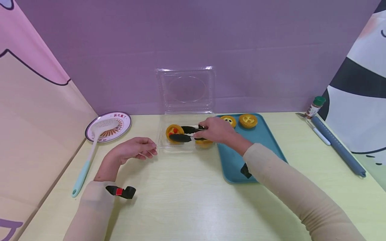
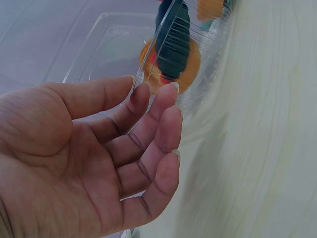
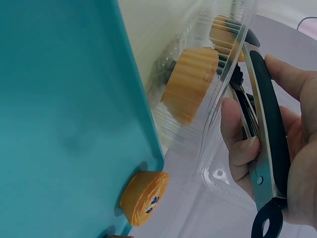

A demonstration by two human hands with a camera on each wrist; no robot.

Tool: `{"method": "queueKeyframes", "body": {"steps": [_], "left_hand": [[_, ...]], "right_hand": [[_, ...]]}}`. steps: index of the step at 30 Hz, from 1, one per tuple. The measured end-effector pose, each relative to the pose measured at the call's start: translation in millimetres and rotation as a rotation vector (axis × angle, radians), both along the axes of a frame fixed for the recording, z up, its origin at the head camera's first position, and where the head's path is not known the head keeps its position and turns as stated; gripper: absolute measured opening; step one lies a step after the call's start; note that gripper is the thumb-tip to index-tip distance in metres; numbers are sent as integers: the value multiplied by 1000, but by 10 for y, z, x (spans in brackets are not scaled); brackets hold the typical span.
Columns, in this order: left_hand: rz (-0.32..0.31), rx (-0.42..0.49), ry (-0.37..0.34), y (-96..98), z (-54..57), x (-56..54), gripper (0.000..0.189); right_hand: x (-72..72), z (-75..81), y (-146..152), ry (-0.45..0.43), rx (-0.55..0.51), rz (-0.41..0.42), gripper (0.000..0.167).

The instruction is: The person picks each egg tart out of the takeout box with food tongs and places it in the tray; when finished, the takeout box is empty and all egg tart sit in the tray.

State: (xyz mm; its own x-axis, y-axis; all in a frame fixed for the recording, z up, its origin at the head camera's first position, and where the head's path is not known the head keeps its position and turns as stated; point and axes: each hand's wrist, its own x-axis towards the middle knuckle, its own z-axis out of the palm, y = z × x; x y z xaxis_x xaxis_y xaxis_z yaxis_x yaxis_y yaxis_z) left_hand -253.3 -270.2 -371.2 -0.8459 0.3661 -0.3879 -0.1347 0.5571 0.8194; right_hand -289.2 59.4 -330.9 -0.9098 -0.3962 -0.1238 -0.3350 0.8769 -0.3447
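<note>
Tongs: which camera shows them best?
The right wrist view: the tongs are close up, with end ring, handle and part of the tips. The head view shows both tips by a tart, but the right hand covers much of the handle. The left wrist view shows one tip through the plastic box.

So we're in matching plain beige long sleeves, the right sleeve (image 1: 297,187) creasing up toward the elbow and the left sleeve (image 1: 90,211) pretty smooth. Near the left wrist we've got a black gadget (image 1: 130,192) with a bright red square (image 1: 119,191); another black piece (image 1: 245,170) pokes out under the right forearm. Left hand (image 1: 134,149) and right hand (image 1: 219,129) are bare.
</note>
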Motion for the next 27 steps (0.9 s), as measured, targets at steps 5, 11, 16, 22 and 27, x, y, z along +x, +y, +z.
{"method": "queueKeyframes", "body": {"steps": [5,11,16,22,27], "left_hand": [[-3,-1,2,-11,-6,-6,37],[-3,0,4,-11,-4,-5,38],[4,9,-2,-12,-12,-6,38],[6,18,-4,-3,-11,0,38],[9,17,-5,2,-27,-1,38]], "right_hand": [[37,34,71,30,-44,-34,69],[81,91,168,74,-78,-29,69],[159,140,242,69,-83,-49,70],[320,221,374,54,-129,-103,70],[432,250,544,54,-178,-104,69]]}}
